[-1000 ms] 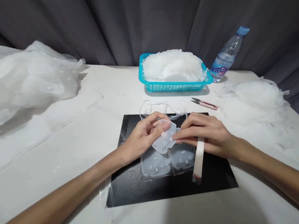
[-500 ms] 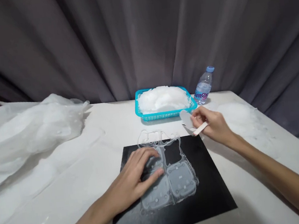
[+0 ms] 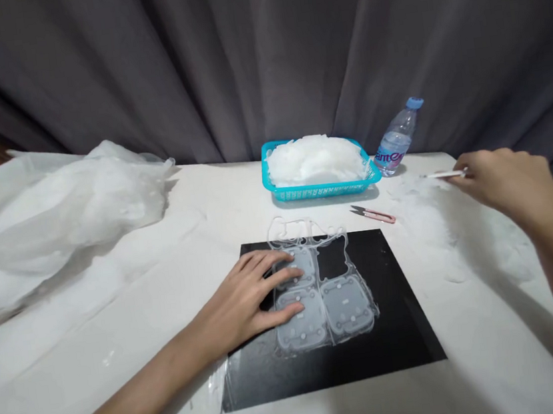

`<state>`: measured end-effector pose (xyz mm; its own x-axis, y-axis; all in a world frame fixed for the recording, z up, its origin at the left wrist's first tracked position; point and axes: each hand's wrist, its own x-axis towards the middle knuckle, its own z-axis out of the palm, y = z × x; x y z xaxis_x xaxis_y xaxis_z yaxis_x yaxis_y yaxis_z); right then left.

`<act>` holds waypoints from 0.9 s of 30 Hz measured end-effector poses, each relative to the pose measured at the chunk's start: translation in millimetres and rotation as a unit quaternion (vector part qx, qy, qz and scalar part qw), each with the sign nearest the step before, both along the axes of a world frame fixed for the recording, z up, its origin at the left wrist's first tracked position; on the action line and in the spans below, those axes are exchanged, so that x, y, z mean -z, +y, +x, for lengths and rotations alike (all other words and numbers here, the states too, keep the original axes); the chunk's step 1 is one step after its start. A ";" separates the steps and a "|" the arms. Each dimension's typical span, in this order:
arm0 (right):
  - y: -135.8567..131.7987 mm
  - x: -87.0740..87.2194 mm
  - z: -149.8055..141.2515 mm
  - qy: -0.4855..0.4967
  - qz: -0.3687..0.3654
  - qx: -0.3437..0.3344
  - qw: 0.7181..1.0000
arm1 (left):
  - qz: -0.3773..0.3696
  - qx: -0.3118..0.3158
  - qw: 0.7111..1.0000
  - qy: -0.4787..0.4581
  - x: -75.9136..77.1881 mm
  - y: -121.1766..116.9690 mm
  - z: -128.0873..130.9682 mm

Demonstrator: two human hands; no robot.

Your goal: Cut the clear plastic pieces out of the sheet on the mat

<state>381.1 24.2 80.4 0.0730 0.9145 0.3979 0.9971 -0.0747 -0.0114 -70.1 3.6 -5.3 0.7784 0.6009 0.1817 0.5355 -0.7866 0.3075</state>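
My left hand (image 3: 262, 296) rests with spread fingers on a translucent moulded sheet (image 3: 301, 325), pressing its left side. Rounded-square pieces with small raised dots and slots make up the sheet, and an open gap shows at its upper right. Beneath it lies a black mat (image 3: 278, 381). Off to the right, my right hand (image 3: 505, 182) is closed over a narrow white flat stick (image 3: 446, 174) that points left. This hand is above a pile of translucent white pieces (image 3: 419, 216). I see no loose piece in its fingers, though their undersides are hidden.
Behind the mat stands a turquoise basket (image 3: 325, 191) heaped with white translucent pieces, beside a water bottle (image 3: 394, 142). Pink-handled thread snips (image 3: 373, 214) lie in front of it. A large clear plastic bag (image 3: 103, 194) spreads across the left of the white table (image 3: 391, 404).
A loose translucent piece went from both hands into my right hand, which swung right; the piece no longer shows. My left hand let go of it and settled flat on the sheet.
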 end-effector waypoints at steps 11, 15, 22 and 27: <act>-44.1 52.2 -179.1 0.359 -0.143 -0.452 0.804 | 0.047 -0.019 0.998 -0.022 6.9 -3.7 3.4; -45.1 65.7 -188.6 0.369 -0.197 -0.475 0.775 | 0.049 -0.026 0.998 -0.019 7.6 -3.9 4.8; -41.3 75.9 -180.8 0.349 -0.216 -0.499 0.764 | 0.056 -0.024 0.998 -0.020 8.2 -3.5 7.5; -40.9 81.1 -181.1 0.334 -0.205 -0.512 0.764 | 0.058 -0.016 0.998 -0.023 8.9 -3.3 8.5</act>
